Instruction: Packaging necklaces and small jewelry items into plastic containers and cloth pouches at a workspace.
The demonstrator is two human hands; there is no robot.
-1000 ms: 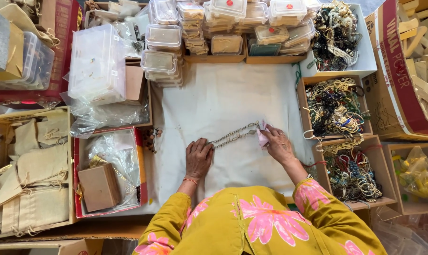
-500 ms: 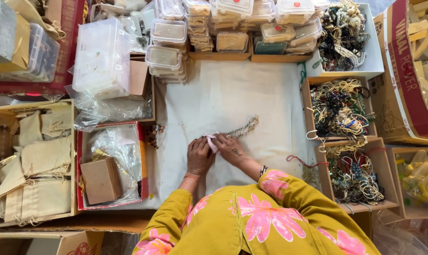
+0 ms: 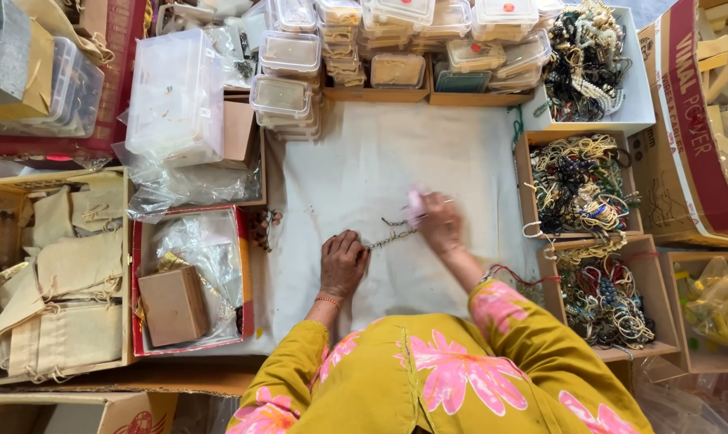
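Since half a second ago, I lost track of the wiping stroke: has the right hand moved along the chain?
Yes. The right hand with its pink cloth has slid right along the chain, away from the left hand, towards the boxes of jewellery.

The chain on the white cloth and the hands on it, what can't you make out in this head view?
- Right hand: blurred; the pink thing in its fingers cannot be identified.
- Chain: too small to tell links from beads; its near end is hidden under the left hand.
- Left hand's fingers: curled down on the cloth, so the grip is hidden.
- Stacked clear boxes: contents too small; top row cut by the frame edge.
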